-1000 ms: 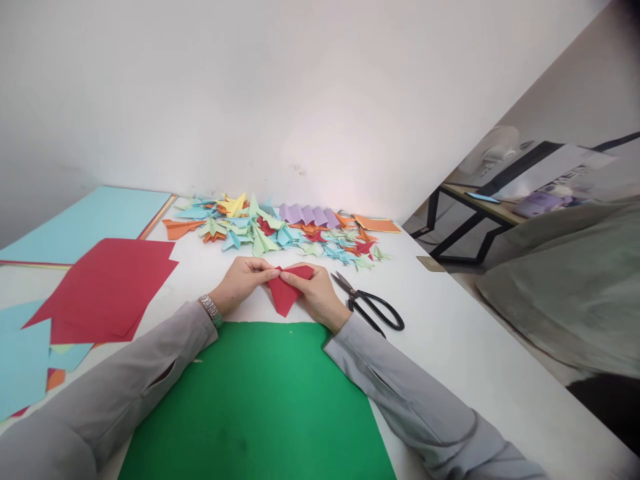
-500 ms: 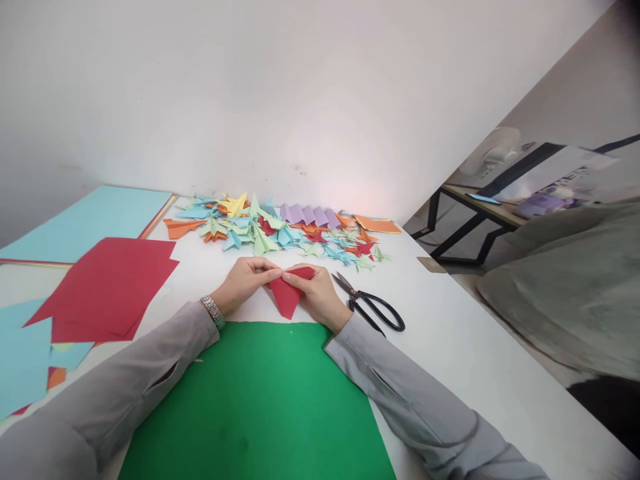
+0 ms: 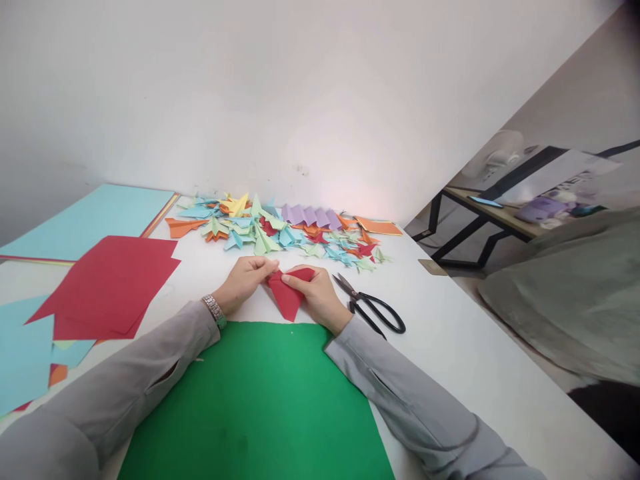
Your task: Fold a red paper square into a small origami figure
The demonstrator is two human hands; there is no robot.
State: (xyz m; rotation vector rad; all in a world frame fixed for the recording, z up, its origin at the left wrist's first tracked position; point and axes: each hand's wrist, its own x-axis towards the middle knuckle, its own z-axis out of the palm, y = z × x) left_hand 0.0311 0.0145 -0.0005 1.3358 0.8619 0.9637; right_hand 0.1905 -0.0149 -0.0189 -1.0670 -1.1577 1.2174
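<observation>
A small folded piece of red paper (image 3: 287, 301) is held up between both hands, just beyond the far edge of a green sheet (image 3: 255, 400). Its lower end narrows to a blunt point. My right hand (image 3: 317, 293) grips it from the right, thumb pressed flat across its front. At its upper left edge, my left hand (image 3: 246, 280) pinches with thumb and fingertips. Black-handled scissors (image 3: 367, 301) lie on the white table right beside my right hand, blades partly apart.
Several folded paper shapes (image 3: 260, 230) in many colours are heaped by the wall, with a pleated purple strip (image 3: 310, 217) among them. Red sheets (image 3: 115, 287) and a blue stack (image 3: 95, 220) lie at left. A person's grey-green clothing (image 3: 565, 300) shows at right.
My left thumb has drawn slightly left, away from the right thumb, uncovering more of the red paper's top. My right hand keeps its hold almost unchanged.
</observation>
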